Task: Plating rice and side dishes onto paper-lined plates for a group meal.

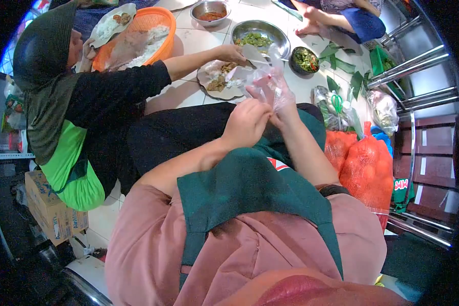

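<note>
A clear plastic glove [276,78] is loosely over my right hand [268,90], its film crumpled and standing past the fingers. My right fingers are apart, with no held item visible. At that wrist, my left hand [248,120] pinches the edge of the glove. Just beyond both hands is a scalloped plate [203,72] of rice and brown cooked food, partly hidden by the glove. A co-worker's hand [231,54] reaches over it from the left, next to a pale, thin piece [253,53] that I cannot identify.
An orange basket [171,28] of rice stands back left. Steel bowls with red sauce [210,23] and green vegetables [235,28] and a dark vegetable bowl [296,69] stand ahead. Red mesh sacks [367,168], bagged vegetables [329,111] and a metal rack [409,93] line the right.
</note>
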